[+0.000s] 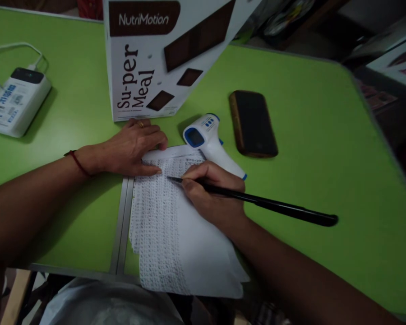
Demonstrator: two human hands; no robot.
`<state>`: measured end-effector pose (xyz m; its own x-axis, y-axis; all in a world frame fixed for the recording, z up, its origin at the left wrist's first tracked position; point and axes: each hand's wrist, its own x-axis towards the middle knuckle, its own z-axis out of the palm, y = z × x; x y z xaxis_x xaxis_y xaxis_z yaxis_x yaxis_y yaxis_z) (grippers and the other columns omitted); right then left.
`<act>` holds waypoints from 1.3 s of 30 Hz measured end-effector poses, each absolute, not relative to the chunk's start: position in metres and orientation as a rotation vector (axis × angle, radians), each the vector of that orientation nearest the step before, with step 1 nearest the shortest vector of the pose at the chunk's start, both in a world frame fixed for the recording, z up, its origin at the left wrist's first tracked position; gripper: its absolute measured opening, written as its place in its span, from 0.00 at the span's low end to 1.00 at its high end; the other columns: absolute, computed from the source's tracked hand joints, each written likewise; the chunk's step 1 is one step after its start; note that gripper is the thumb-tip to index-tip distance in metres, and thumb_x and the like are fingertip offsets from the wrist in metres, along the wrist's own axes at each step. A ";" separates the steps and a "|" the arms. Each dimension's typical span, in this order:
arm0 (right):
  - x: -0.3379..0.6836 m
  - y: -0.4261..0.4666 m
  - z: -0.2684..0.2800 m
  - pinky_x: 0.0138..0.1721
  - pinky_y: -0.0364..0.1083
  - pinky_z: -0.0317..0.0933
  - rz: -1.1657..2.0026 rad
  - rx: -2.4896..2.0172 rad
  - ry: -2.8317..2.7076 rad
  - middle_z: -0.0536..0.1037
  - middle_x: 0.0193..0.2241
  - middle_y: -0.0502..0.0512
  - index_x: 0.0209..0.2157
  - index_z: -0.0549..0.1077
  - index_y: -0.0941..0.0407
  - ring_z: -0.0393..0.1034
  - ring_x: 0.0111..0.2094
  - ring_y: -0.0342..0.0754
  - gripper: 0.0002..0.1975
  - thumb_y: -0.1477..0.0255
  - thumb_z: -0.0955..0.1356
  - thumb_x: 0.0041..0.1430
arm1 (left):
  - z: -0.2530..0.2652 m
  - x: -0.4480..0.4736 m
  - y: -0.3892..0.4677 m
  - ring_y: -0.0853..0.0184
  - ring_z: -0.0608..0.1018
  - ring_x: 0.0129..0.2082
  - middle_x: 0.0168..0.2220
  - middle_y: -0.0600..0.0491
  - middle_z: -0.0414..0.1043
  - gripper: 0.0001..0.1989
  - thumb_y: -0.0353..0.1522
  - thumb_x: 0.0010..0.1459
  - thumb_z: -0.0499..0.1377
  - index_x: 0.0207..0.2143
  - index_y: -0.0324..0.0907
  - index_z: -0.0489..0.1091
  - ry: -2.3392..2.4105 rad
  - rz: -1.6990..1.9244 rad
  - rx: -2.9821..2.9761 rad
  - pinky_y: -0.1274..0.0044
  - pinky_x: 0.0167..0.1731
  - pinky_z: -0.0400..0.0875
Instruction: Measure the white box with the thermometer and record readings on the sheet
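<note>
My right hand [216, 192] is closed in a writing grip around a long black pen [274, 205]. The pen's tip touches or hovers just over a stack of white paper sheets [206, 253]; which of the two I cannot tell. Dense rows of small handwriting cover the left part of the top sheet, while its right part is blank. At the upper left edge of the paper lies my left hand [135, 146], thumb apart from the bent fingers and nothing held. A white and blue infrared thermometer [211, 140] lies just beyond my right hand, by the top of the sheets.
A white NutriMotion box [138, 76] stands behind my left hand. To the right lies a dark phone in a brown case [253, 123]. A white power bank [18, 104] with a cable is at the left of the green table [341, 180]. The sheets overhang its front edge.
</note>
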<state>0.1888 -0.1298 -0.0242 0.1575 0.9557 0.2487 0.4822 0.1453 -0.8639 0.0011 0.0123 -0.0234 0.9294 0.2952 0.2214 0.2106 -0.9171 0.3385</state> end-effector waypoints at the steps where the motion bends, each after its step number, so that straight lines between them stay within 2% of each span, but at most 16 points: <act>1: 0.189 -0.130 -0.024 0.22 0.44 0.61 0.643 -1.489 -1.469 0.71 0.18 0.46 0.21 0.68 0.51 0.65 0.20 0.44 0.07 0.77 0.67 0.48 | -0.024 0.001 0.012 0.52 0.74 0.49 0.45 0.44 0.74 0.20 0.47 0.60 0.59 0.45 0.40 0.67 0.376 0.389 2.778 0.62 0.53 0.63; 21: 0.185 -0.130 -0.023 0.19 0.44 0.58 0.668 -1.523 -1.460 0.70 0.16 0.46 0.19 0.67 0.51 0.63 0.18 0.43 0.06 0.74 0.67 0.46 | -0.024 0.002 0.012 0.53 0.74 0.49 0.45 0.44 0.74 0.19 0.46 0.59 0.60 0.45 0.41 0.68 0.394 0.396 2.784 0.62 0.52 0.64; 39: 0.188 -0.129 -0.023 0.21 0.44 0.60 0.672 -1.509 -1.450 0.70 0.17 0.46 0.20 0.66 0.51 0.64 0.20 0.43 0.07 0.75 0.67 0.47 | -0.024 0.003 0.012 0.53 0.74 0.50 0.45 0.45 0.74 0.19 0.46 0.59 0.60 0.44 0.41 0.67 0.389 0.385 2.774 0.61 0.54 0.63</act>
